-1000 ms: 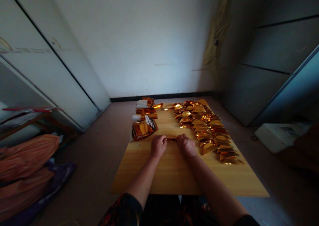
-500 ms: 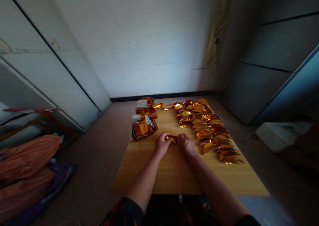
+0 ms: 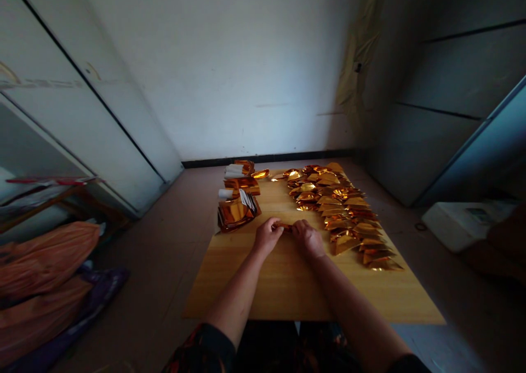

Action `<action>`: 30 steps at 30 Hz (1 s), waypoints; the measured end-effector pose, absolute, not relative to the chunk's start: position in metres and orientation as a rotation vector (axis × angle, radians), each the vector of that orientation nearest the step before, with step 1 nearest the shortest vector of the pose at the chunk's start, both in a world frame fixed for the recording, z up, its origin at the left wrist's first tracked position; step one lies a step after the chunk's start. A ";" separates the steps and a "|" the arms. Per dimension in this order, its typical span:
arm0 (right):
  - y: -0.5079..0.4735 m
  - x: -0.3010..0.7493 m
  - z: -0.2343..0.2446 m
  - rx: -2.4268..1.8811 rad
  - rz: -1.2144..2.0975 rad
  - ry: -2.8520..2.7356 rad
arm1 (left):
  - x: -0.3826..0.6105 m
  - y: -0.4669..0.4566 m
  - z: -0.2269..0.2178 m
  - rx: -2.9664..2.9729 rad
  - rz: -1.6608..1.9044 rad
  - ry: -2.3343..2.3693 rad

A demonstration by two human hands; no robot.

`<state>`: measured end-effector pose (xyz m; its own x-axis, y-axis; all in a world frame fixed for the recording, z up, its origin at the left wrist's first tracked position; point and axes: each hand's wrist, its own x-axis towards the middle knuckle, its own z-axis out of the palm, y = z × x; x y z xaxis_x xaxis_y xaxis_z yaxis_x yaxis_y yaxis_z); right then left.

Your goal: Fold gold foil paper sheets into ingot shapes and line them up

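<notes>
Between my hands, just above the wooden tabletop (image 3: 287, 285), is a small piece of folded gold foil paper (image 3: 283, 227). My left hand (image 3: 267, 236) pinches its left end with thumb and fingers. Closed around the right end is my right hand (image 3: 307, 238), whose fingers cover part of it. Beyond my left hand lies a stack of gold foil sheets (image 3: 236, 211), with pale undersides showing at some edges. To the right of my right hand, rows of folded gold foil pieces (image 3: 345, 208) overlap one another.
More foil sheets (image 3: 242, 184) and a single folded foil piece (image 3: 260, 174) lie toward the far edge. A white wall (image 3: 246, 88) stands behind. Orange cloth-like bags (image 3: 49, 258) lie at the left, a white box (image 3: 456, 225) at the right.
The foil piece between my hands looks narrower and flatter, with less of its shiny surface showing. My hands have barely shifted.
</notes>
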<state>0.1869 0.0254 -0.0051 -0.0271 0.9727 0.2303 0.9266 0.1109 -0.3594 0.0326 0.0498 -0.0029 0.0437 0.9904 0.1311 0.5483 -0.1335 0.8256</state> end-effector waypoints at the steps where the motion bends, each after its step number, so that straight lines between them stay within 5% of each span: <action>1: 0.025 0.187 -0.006 -1.831 0.143 -1.982 | 0.031 0.050 -0.001 1.741 0.981 1.566; 30: 0.022 0.188 -0.006 -1.702 -0.069 -2.162 | 0.040 0.045 0.003 1.698 0.909 1.579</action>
<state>0.1877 0.0217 -0.0059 -0.1890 0.9256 0.3278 0.9446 0.2626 -0.1969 0.0404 0.0449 0.0033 0.0393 0.9973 0.0626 0.5547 -0.0739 0.8287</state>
